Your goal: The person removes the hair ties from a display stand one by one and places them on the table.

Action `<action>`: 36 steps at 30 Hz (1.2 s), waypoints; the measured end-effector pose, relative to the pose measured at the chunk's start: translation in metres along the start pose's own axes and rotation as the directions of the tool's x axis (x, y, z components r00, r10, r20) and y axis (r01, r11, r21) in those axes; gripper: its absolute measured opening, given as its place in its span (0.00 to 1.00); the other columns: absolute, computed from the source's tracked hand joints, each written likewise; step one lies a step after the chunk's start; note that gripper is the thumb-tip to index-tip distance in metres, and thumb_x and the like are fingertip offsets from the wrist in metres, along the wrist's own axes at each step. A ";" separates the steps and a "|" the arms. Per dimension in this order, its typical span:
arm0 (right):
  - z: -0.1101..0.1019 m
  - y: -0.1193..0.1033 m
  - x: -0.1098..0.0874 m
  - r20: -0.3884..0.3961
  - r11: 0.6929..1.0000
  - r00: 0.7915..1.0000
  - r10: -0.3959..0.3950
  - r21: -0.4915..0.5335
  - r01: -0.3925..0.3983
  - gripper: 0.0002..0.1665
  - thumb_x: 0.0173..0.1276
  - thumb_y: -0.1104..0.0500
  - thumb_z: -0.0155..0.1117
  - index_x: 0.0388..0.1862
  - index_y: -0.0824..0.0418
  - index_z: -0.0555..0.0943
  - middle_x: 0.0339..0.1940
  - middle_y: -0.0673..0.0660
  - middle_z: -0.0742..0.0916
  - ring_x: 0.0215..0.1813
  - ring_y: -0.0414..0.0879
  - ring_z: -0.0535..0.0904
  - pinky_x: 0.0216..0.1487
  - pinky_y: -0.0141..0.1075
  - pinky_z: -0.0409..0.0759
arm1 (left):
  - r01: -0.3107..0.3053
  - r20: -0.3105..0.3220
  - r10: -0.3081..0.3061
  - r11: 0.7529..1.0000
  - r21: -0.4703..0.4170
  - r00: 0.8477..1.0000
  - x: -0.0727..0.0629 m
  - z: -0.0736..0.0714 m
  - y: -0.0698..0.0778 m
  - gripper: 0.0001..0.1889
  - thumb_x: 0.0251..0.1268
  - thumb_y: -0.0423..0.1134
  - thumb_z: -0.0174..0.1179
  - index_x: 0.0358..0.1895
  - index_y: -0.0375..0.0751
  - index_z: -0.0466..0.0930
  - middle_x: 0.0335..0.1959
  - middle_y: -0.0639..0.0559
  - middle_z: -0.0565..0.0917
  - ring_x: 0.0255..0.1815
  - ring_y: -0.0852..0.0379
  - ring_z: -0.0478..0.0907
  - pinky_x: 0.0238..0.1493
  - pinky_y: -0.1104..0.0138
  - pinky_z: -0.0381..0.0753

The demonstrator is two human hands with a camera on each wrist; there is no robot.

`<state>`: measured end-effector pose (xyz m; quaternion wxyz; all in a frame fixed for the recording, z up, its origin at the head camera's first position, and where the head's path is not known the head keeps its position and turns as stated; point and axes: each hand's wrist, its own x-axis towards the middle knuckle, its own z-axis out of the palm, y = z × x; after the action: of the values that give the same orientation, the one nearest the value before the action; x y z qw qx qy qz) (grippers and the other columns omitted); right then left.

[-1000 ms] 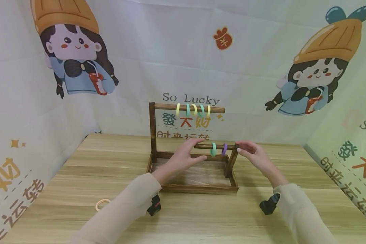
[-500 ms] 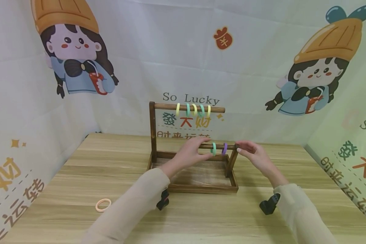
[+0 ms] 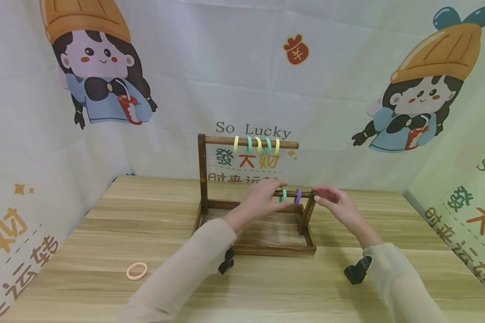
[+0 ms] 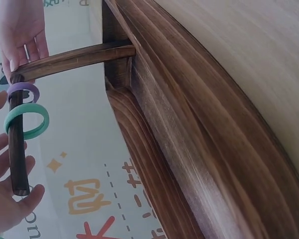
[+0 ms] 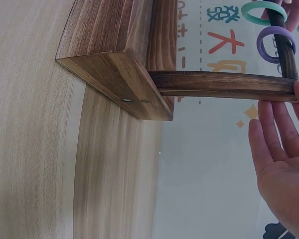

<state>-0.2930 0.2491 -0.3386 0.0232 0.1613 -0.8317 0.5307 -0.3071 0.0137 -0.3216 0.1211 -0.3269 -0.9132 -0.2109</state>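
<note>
A dark wooden two-bar rack point(image 3: 202, 175) stands on the table. On its lower bar hang a green ring point(image 3: 284, 195) and a purple ring point(image 3: 298, 196). My left hand point(image 3: 260, 199) is around the free end of that bar, thumb and fingers apart on either side of it, fingertips close by the green ring point(image 4: 27, 122). Thumb and fingertips of my right hand point(image 3: 341, 207) hold the top corner of the short post; in the right wrist view the fingers point(image 5: 281, 132) lie along the post's edge.
Several yellow and green rings point(image 3: 257, 144) hang on the upper bar point(image 3: 288, 145). A peach ring point(image 3: 137, 271) lies flat on the table point(image 3: 85, 251) at the left front. The rack's tray base point(image 3: 262, 251) has a low rim. A printed cloth point(image 3: 242, 80) hangs behind.
My left hand has moved right along the lower bar up to the green ring. The right hand stays at the post, and the rings hang much as before.
</note>
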 end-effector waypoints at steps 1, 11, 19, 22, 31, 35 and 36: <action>0.000 0.000 0.000 -0.002 1.000 1.000 0.000 -0.001 0.000 0.26 0.65 0.53 0.55 0.57 0.67 0.67 0.57 0.66 0.71 0.58 0.56 0.66 0.56 0.49 0.64 | 0.005 0.002 -0.005 1.000 0.004 1.000 0.000 0.000 0.000 0.28 0.55 0.53 0.58 0.57 0.44 0.69 0.52 0.52 0.74 0.52 0.54 0.69 0.54 0.60 0.67; 0.001 0.000 -0.001 -0.009 1.000 1.000 0.001 -0.010 -0.001 0.26 0.65 0.53 0.55 0.57 0.67 0.68 0.57 0.66 0.72 0.58 0.56 0.66 0.57 0.49 0.64 | 0.056 0.017 -0.056 0.998 0.038 0.998 0.002 0.007 0.000 0.29 0.54 0.55 0.58 0.58 0.45 0.68 0.55 0.53 0.72 0.54 0.54 0.68 0.55 0.59 0.65; 0.002 -0.001 -0.001 -0.007 1.000 1.000 0.002 -0.013 -0.002 0.26 0.65 0.53 0.54 0.57 0.67 0.68 0.57 0.66 0.71 0.58 0.56 0.66 0.57 0.50 0.64 | 0.051 -0.018 -0.050 0.996 0.070 0.999 0.002 0.009 0.000 0.27 0.53 0.53 0.60 0.56 0.47 0.71 0.50 0.55 0.76 0.46 0.57 0.73 0.47 0.63 0.71; 0.001 -0.001 -0.001 -0.007 1.000 1.000 -0.001 -0.010 0.001 0.26 0.65 0.53 0.54 0.57 0.67 0.68 0.57 0.66 0.71 0.58 0.56 0.65 0.57 0.49 0.64 | 0.046 -0.026 -0.044 0.997 0.065 0.999 0.002 0.009 0.000 0.26 0.53 0.51 0.60 0.55 0.46 0.71 0.51 0.55 0.76 0.48 0.57 0.72 0.47 0.63 0.70; 0.001 -0.001 -0.001 -0.007 1.000 1.000 -0.006 -0.012 0.006 0.26 0.65 0.54 0.54 0.57 0.67 0.68 0.57 0.65 0.72 0.58 0.55 0.66 0.56 0.49 0.65 | 0.048 -0.035 -0.048 0.999 0.012 0.998 -0.002 0.006 -0.003 0.23 0.55 0.46 0.60 0.55 0.46 0.72 0.50 0.54 0.76 0.49 0.57 0.72 0.49 0.60 0.69; 0.001 -0.001 -0.001 -0.005 1.000 1.000 -0.007 -0.014 0.007 0.25 0.65 0.54 0.54 0.57 0.67 0.68 0.56 0.65 0.72 0.57 0.55 0.67 0.55 0.49 0.66 | 0.056 -0.031 -0.057 0.998 -0.043 0.998 -0.004 0.004 -0.005 0.22 0.56 0.43 0.58 0.55 0.45 0.71 0.51 0.53 0.75 0.48 0.57 0.72 0.49 0.61 0.70; 0.001 -0.002 -0.002 -0.004 1.000 1.000 -0.006 -0.013 0.006 0.25 0.65 0.54 0.54 0.57 0.67 0.68 0.56 0.65 0.72 0.57 0.55 0.67 0.55 0.49 0.66 | 0.054 -0.032 -0.056 0.997 -0.059 0.998 -0.004 0.004 -0.006 0.22 0.56 0.42 0.58 0.55 0.44 0.71 0.50 0.53 0.75 0.47 0.57 0.72 0.48 0.63 0.71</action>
<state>-0.2909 0.2478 -0.3380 0.0275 0.1626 -0.8345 0.5257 -0.3082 0.0087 -0.3287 0.1212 -0.3016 -0.9131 -0.2462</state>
